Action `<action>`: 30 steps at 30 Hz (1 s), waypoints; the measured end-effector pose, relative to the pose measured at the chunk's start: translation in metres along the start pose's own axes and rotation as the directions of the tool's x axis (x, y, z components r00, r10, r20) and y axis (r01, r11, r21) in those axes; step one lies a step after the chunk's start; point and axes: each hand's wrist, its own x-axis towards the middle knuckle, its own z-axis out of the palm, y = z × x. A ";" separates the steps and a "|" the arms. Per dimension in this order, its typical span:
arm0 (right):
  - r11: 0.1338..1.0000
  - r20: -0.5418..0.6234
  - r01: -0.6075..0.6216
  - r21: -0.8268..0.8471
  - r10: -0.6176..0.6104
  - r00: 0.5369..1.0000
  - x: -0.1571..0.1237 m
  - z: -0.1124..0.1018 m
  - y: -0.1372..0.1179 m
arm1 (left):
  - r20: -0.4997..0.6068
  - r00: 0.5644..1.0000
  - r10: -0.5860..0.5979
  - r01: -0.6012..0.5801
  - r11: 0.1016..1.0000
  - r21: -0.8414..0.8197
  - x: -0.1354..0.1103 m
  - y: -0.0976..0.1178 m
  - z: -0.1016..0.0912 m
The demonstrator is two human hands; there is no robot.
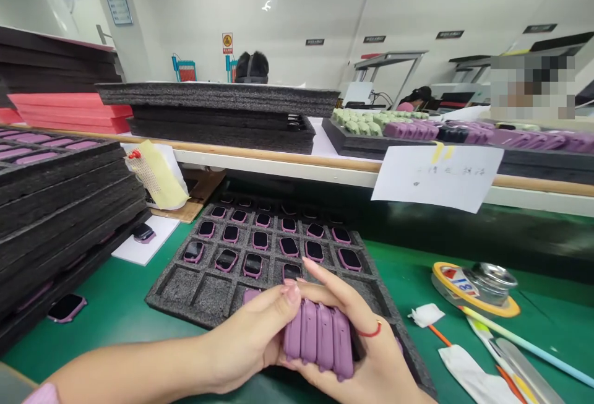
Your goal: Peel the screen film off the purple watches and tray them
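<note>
Both my hands hold a row of several purple watch cases (319, 337) stood on edge, side by side. My left hand (253, 336) wraps them from the left, thumb on top. My right hand (362, 342) cups them from the right and below, index finger stretched over the top, a red band on one finger. They hover over the near edge of a black foam tray (195, 292) whose pockets hold several purple cases with dark screens (260, 240). The front pockets are bare.
Stacked black foam trays (60, 206) stand at left, with loose purple cases (66, 307) beside them. A raised shelf (325, 166) carries more trays, green and purple cases (394, 124) and a paper note (436, 176). Tape roll, metal tin (496, 280), swabs and tools lie at right.
</note>
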 end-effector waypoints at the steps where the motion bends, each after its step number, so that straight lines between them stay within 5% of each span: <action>1: 1.000 -0.011 -0.003 0.014 0.003 1.000 0.000 0.000 0.000 | -0.007 1.000 0.006 -0.006 1.000 0.021 0.000 -0.001 -0.001; 11: 1.000 -0.017 0.020 0.022 -0.020 1.000 -0.005 0.001 0.008 | 0.117 0.992 0.042 -0.075 0.953 0.295 -0.001 0.012 0.000; 30: 0.997 -0.038 -0.013 0.072 0.016 0.999 -0.007 0.005 0.008 | 0.057 0.997 0.051 -0.064 0.965 0.254 0.001 0.004 0.002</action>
